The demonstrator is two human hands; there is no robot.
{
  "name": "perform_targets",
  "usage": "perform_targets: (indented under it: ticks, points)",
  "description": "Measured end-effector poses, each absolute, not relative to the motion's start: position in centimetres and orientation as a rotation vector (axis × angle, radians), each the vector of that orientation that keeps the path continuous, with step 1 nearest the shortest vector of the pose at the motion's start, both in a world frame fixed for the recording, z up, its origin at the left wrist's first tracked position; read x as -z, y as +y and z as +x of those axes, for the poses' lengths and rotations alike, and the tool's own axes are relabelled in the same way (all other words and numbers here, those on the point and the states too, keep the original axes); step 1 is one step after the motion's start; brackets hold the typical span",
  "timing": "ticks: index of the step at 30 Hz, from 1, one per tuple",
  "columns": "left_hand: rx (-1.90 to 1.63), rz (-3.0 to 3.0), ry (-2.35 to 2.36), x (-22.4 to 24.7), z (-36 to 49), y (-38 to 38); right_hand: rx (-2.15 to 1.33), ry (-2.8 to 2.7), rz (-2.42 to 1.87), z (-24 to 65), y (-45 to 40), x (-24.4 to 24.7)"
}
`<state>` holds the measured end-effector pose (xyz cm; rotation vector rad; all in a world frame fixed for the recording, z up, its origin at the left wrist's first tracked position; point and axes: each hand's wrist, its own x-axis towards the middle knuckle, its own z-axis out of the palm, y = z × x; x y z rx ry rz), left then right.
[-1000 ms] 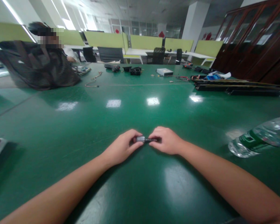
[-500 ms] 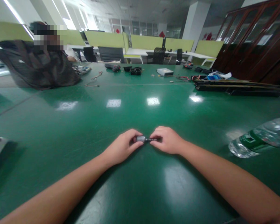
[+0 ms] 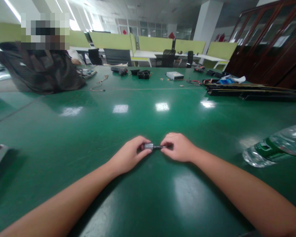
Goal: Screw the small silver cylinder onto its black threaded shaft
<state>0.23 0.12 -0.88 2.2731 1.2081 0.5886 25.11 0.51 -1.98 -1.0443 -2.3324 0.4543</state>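
Note:
Near the middle of the green table, my left hand is closed around a short grey cylinder, pinched between thumb and fingers. A thin dark rod runs out of the cylinder's right end. My right hand is closed on the rod's other end, with thumb and fingertips pressed together; that end is mostly hidden by the fingers. Cylinder and rod lie level in one line, just above or on the tabletop. They are too small to tell their exact kind.
A clear bottle with a green label lies at the right. A dark bag stands far left, a person behind it. Along the back are a white box, black parts, a cable and long black strips.
My right hand has shifted slightly right, away from my left hand. More of the thin rod shows between them, and the thicker dark part beside the cylinder no longer shows. My left hand stays put.

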Motion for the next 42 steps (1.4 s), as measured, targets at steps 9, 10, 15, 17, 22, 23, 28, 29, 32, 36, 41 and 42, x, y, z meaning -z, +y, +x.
perform_targets:
  ticks: [9, 10, 15, 17, 22, 23, 28, 29, 32, 36, 41, 42]
  points:
    - [-0.592, 2.263, 1.244, 0.7, 0.3, 0.1, -0.564, -2.286, -1.139, 26.7, 1.5, 1.6]
    - [-0.596, 2.265, 1.245, 0.8, 0.3, 0.1, -0.57, -2.283, -1.138, 26.7, 1.5, 1.6]
    - [-0.601, 2.261, 1.246, 0.7, 0.3, 0.0, -0.56, -2.291, -1.121, 26.5, 1.5, 1.9]
    - [-0.6, 2.257, 1.242, 0.7, 0.3, 0.1, -0.557, -2.302, -1.089, 26.4, 1.5, 2.0]
    - [-0.61, 2.266, 1.214, 0.9, 0.3, 0.2, -0.517, -2.323, -1.035, 25.9, 1.5, 2.3]
    - [-0.622, 2.271, 1.199, 0.9, 0.3, 0.2, -0.533, -2.32, -1.007, 25.8, 1.4, 2.4]
    - [-0.651, 2.297, 1.113, 1.0, 0.1, 0.2, -0.591, -2.336, -0.878, 24.7, 0.7, 2.6]
    - [-0.651, 2.298, 1.105, 0.9, 0.1, 0.2, -0.584, -2.341, -0.885, 24.6, 0.5, 2.6]
    - [-0.649, 2.297, 1.095, 0.8, 0.1, 0.2, -0.563, -2.347, -0.909, 24.4, 0.4, 2.5]
    - [-0.649, 2.297, 1.103, 0.8, 0.2, 0.2, -0.536, -2.357, -0.913, 24.3, 0.4, 2.5]
    - [-0.625, 2.296, 1.124, 1.2, 0.3, 0.2, -0.519, -2.365, -0.906, 24.1, 0.4, 2.7]
    - [-0.619, 2.294, 1.128, 1.3, 0.3, 0.2, -0.518, -2.365, -0.902, 24.0, 0.4, 2.7]
